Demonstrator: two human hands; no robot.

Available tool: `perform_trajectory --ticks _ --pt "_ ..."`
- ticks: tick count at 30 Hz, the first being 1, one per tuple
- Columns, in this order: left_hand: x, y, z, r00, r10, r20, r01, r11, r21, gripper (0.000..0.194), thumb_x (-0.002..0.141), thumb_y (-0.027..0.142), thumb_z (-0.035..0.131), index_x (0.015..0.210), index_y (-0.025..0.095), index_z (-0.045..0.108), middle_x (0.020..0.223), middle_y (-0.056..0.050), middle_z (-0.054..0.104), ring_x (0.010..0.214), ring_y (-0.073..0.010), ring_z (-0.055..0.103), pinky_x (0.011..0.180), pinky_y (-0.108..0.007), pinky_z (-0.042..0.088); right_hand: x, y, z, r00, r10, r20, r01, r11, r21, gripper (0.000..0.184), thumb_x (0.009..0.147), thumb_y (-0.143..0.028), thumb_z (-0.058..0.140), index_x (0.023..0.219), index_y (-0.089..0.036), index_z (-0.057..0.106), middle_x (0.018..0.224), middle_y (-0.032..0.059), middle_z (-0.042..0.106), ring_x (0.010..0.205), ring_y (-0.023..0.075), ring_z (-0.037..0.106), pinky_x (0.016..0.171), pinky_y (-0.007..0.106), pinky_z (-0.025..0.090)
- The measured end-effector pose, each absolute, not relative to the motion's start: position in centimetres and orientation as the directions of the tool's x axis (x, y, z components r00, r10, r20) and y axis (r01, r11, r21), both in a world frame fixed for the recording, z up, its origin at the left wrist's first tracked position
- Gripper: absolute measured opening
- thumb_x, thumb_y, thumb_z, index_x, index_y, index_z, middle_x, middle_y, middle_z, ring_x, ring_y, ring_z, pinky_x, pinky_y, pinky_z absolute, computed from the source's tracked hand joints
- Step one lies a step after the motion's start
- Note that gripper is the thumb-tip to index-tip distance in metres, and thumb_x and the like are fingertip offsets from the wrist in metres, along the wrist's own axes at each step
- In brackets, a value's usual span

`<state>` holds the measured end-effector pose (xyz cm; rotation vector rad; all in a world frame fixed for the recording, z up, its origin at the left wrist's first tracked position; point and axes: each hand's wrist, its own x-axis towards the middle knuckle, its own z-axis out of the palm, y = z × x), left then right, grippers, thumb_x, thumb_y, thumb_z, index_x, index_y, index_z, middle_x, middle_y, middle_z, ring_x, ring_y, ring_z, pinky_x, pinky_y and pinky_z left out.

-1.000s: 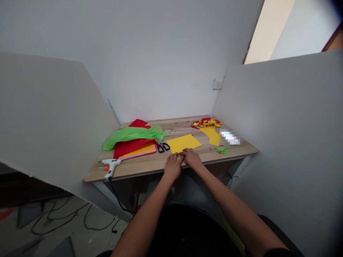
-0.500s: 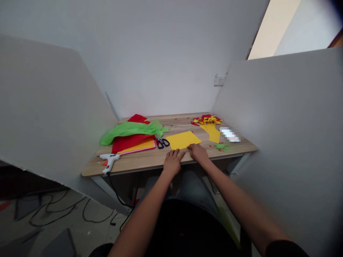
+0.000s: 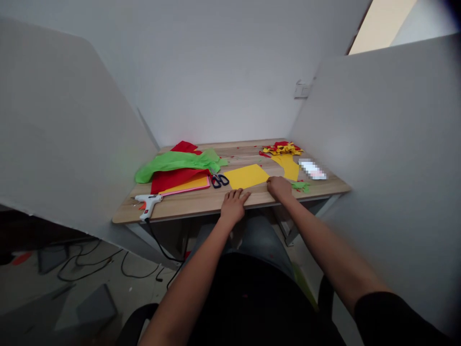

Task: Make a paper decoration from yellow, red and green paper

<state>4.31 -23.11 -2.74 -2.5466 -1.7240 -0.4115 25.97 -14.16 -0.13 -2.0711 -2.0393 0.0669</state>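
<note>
A yellow sheet of paper (image 3: 247, 176) lies flat near the table's front edge. My left hand (image 3: 233, 205) rests at its near left edge, fingers laid out and thumb apart. At the sheet's right corner is my right hand (image 3: 280, 188), its fingers curled together and touching the paper; the fingertips are partly hidden. Dark-handled scissors (image 3: 219, 180) lie just left of the sheet. To the right is a cut yellow piece (image 3: 288, 166), with green scraps (image 3: 300, 186) in front of it.
At left, green material (image 3: 176, 162) covers red material (image 3: 173, 181) and coloured sheets (image 3: 192, 187). A white glue gun (image 3: 149, 202) with a cord lies at the front left corner. Red and yellow cut pieces (image 3: 283, 148) are heaped at the back right, near a blurred bright object (image 3: 312, 169). Partitions flank the table.
My right hand has moved rightward from beside the left hand, along the sheet's near edge to its right corner. The left hand has stayed near the sheet's left edge. The view has tilted down.
</note>
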Motion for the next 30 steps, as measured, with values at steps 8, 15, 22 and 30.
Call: perform_trajectory --ticks 8,15,22,30 --pt "4.2 -23.1 -2.6 0.357 0.906 0.227 0.915 -0.388 0.110 0.061 0.086 0.017 0.050 0.146 0.031 0.044 0.153 -0.008 0.042 0.138 -0.0281 0.038 0.115 -0.047 0.025 21.1 -16.5 0.6 -0.255 0.955 0.154 0.936 0.283 -0.207 0.041 0.091 -0.017 0.045 0.125 -0.019 0.068 0.125 0.0093 0.070 0.115 0.0239 0.057 0.100 0.031 0.038" --pt "4.2 -23.0 -2.4 0.334 0.920 0.206 0.928 -0.359 0.099 0.045 0.088 0.022 0.051 0.132 0.015 0.059 0.148 -0.018 0.044 0.139 -0.0298 0.037 0.118 -0.045 0.023 17.1 -18.6 -0.4 -0.395 0.905 0.157 0.886 0.420 -0.196 0.039 0.092 -0.015 0.042 0.121 -0.016 0.069 0.121 0.0111 0.070 0.109 0.0253 0.057 0.096 0.032 0.038" --pt "4.3 -22.9 -2.4 0.326 0.921 0.214 0.929 -0.353 0.107 0.045 0.084 0.024 0.057 0.128 0.018 0.061 0.149 -0.015 0.042 0.137 -0.0330 0.035 0.117 -0.052 0.021 17.7 -18.3 -0.1 -0.424 0.894 0.143 0.888 0.442 -0.128 0.037 0.095 -0.020 0.042 0.122 -0.015 0.067 0.125 0.0158 0.064 0.112 0.0289 0.052 0.099 0.037 0.035" --pt "4.2 -23.0 -2.4 0.324 0.927 0.188 0.933 -0.346 0.096 0.055 0.084 0.022 0.058 0.138 0.027 0.053 0.149 -0.013 0.042 0.136 -0.0330 0.035 0.115 -0.053 0.022 18.6 -17.5 0.2 -0.398 0.906 0.145 0.908 0.412 -0.075 0.036 0.096 -0.021 0.041 0.116 -0.013 0.070 0.120 0.0163 0.067 0.110 0.0291 0.052 0.095 0.036 0.039"
